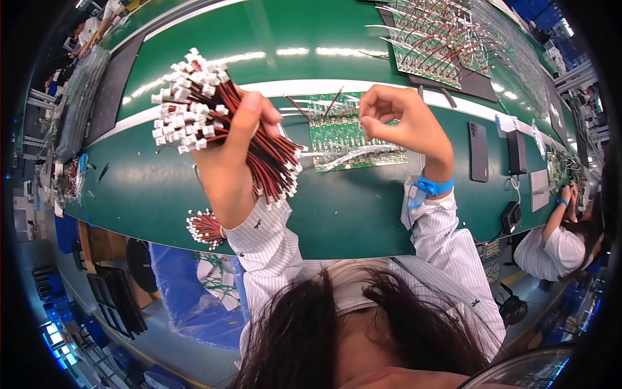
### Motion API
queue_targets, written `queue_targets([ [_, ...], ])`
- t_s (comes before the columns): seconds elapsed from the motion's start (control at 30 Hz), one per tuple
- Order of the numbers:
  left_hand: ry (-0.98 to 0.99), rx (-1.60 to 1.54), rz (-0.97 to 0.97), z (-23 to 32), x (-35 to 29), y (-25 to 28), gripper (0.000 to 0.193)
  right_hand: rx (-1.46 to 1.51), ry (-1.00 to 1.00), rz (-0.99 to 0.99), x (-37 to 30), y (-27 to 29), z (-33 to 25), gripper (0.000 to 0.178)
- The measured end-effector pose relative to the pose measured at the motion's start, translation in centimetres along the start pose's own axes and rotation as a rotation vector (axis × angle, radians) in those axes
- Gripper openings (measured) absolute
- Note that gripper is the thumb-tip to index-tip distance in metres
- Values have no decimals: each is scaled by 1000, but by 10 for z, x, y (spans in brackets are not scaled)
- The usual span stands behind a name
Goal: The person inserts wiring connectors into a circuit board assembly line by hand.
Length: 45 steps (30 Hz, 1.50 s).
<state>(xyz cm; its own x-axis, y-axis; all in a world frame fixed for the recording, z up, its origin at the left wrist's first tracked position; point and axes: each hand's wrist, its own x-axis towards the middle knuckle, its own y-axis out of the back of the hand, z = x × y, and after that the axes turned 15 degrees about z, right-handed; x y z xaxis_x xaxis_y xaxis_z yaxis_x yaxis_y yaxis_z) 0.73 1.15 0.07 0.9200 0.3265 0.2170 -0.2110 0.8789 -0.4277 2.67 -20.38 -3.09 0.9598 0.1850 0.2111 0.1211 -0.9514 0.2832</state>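
Note:
My left hand [238, 139] is wrapped round a thick bundle of red-and-black wire leads [264, 162] with white plug connectors on their ends. Above the green circuit board panel [359, 159], my right hand [403, 117] is curled, thumb and forefinger together at the panel's upper right part. Whatever sits between those fingertips is too small to make out. A few dark red leads stand up from the panel, and white wires lie across its lower part. A blue wrist strap [433, 188] circles my right wrist.
A second wire bundle [206, 228] lies near the table's front edge. Wired circuit boards [427, 48] rest at the back right. A dark phone [478, 152] and a black box [516, 153] lie to the right. Another person [557, 249] works at the far right.

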Motion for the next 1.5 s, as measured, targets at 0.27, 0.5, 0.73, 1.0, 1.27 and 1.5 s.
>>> queue_targets([
  [0.27, -27, -87, 73, 7, 0, 5, 15, -285, -50, 180, 1, -13, 80, 8],
  [0.5, 1, -70, 58, 6, -1, 7, 16, -453, 107, 279, 5, -32, 113, 9],
  [0.73, 2, -135, 82, 6, 1, 7, 13, -605, 171, 264, 5, -36, 106, 9],
  [1.0, 81, -162, 103, 4, -1, 4, 14, -982, 352, 235, 1, -47, 116, 7],
  [1.27, 108, -60, 51, 7, -9, 4, 15, -891, 449, 240, -5, -53, 111, 8],
  [1.5, 193, -59, -37, 1, -14, 2, 17, -845, 305, 314, -5, -51, 117, 8],
])
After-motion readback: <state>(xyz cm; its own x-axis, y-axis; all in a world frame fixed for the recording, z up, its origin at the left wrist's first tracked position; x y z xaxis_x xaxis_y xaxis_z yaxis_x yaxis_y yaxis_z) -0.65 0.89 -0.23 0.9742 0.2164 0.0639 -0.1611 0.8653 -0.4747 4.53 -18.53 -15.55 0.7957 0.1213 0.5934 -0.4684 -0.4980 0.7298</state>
